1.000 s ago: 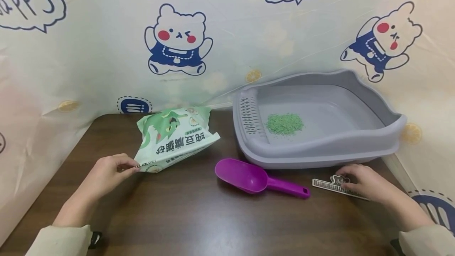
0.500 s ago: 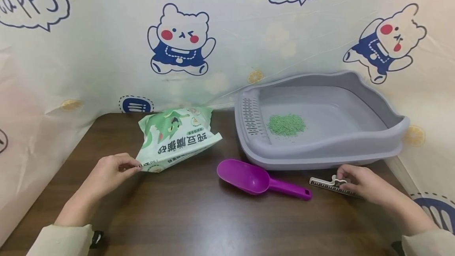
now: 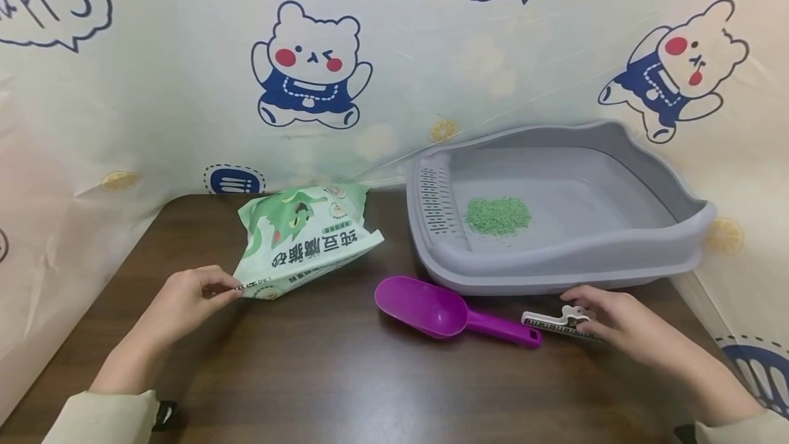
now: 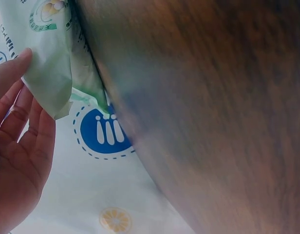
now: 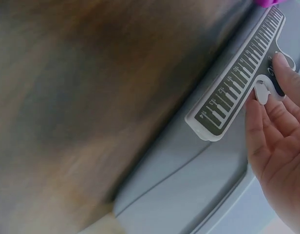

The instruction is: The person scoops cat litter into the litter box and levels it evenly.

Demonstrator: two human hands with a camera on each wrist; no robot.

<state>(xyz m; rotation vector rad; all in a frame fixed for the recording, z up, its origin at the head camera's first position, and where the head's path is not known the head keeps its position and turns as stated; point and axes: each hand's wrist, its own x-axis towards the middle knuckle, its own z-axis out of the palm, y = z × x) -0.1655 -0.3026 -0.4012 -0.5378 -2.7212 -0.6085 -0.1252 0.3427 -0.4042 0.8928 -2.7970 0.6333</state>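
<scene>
Under my right hand [image 3: 616,321] lies a long sealing clip [image 3: 557,324], a flat white bar ribbed with dark ruler-like marks; my fingers [image 5: 267,117] curl round its raised tab and pinch it, and the bar sits lifted and tilted a little over the surface [image 3: 345,375]. Just past its far tip, away from my palm, is the handle end of a purple plastic scoop [image 3: 444,314], smooth and glossy, its bowl pointing off toward my other hand. Right behind the clip stands a grey plastic litter tray [image 3: 579,262] with a slotted strip along one wall and a small heap of green pellets [image 3: 498,216] on its floor. Across the dark wood-grain surface, well apart from the clip, my left hand [image 3: 185,303] pinches the near corner of a soft green-and-white litter bag [image 3: 305,238], thumb on top, the crinkled bag slumped beyond my fingertips. Between the two hands the scoop lies in the way. Behind everything hangs a shiny sheet printed with cartoon bears [image 3: 311,67].
</scene>
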